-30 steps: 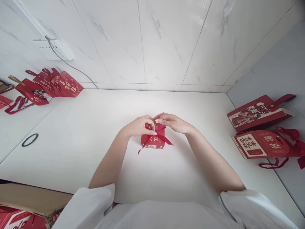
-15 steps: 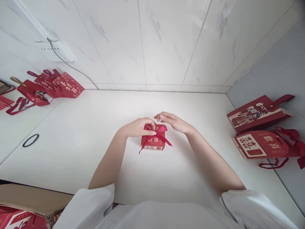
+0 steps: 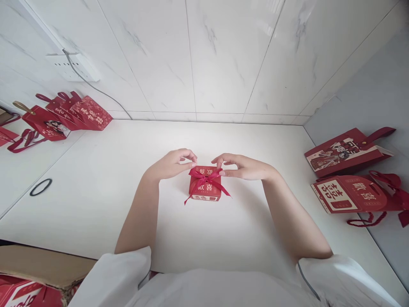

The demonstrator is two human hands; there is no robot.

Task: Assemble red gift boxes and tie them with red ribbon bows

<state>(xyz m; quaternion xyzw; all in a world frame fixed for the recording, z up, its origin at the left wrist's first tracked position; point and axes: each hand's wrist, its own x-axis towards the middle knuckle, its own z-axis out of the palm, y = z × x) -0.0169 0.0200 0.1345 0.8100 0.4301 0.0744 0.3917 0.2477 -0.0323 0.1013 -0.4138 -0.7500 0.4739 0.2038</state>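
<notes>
A small red gift box [image 3: 204, 192] with gold and white characters sits on the white tabletop, tied with a dark pink ribbon bow [image 3: 207, 179]. The bow's two tails hang over the front of the box. At the box's back left corner is my left hand [image 3: 174, 164], its fingers loosely bent and apart, thumb tip close to the left loop. On the other side, my right hand [image 3: 244, 166] has its thumb and a bent finger at the end of the right loop, which it appears to pinch.
Red gift bags [image 3: 92, 113] stand at the back left against the tiled wall. Another red bag [image 3: 338, 153] and a red box [image 3: 348, 194] lie at the right. A black ring [image 3: 41, 187] is on the left tabletop. A cardboard carton [image 3: 41, 264] occupies the lower left corner.
My left hand has left the bow's knot and moved left to the box's corner. My right hand has come down to the right loop. The box has barely shifted.
</notes>
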